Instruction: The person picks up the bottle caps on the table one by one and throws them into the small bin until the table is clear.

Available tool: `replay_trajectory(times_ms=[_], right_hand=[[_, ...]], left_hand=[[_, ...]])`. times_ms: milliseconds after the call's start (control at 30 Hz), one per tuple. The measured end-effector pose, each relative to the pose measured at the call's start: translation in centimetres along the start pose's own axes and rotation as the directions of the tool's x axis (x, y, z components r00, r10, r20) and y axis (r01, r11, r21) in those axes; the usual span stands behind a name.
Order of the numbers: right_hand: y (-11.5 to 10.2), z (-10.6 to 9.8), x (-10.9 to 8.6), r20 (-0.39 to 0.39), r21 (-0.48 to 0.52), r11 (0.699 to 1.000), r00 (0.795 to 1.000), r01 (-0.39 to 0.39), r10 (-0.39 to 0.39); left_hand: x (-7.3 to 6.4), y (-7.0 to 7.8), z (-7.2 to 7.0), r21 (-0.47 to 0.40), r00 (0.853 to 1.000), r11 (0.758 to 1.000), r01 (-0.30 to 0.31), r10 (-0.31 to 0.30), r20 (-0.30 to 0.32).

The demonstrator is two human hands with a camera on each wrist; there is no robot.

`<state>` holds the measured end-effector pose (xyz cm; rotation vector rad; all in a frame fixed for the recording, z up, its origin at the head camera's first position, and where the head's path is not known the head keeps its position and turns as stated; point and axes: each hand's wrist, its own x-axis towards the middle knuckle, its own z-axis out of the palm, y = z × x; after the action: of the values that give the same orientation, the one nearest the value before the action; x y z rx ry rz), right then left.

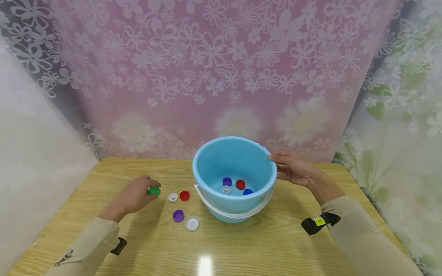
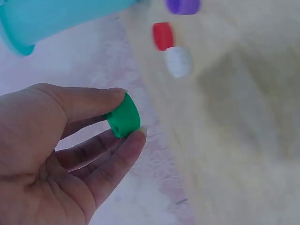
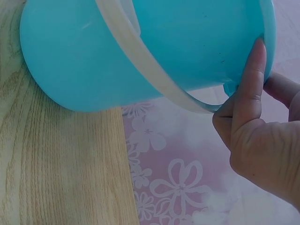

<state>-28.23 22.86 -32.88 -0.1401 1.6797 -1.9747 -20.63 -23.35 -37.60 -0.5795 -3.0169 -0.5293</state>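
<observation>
Head: floral curtain (image 1: 221, 69) backs wooden table (image 1: 248, 249), left hand (image 1: 136, 196) pinching cap (image 1: 154, 191), right (image 1: 297, 169) gripping bucket (image 1: 226, 159).

Blue bucket (image 1: 235, 209), green cap (image 1: 154, 190), pink floral curtain (image 1: 214, 76)

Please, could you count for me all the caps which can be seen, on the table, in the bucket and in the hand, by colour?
White caps: 3
Red caps: 2
Purple caps: 2
Blue cap: 1
Green cap: 1
Total visible: 9
</observation>
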Motion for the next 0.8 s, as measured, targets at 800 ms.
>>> replay_trajectory(times_ms=[800], right_hand=[[0.1,0.1,0.0,-0.002,0.017,1.000,1.000,0.005,-0.004]], left_hand=[[6.8,8.0,-7.3,0.080,0.972,0.982,-0.171,0.181,-0.150]])
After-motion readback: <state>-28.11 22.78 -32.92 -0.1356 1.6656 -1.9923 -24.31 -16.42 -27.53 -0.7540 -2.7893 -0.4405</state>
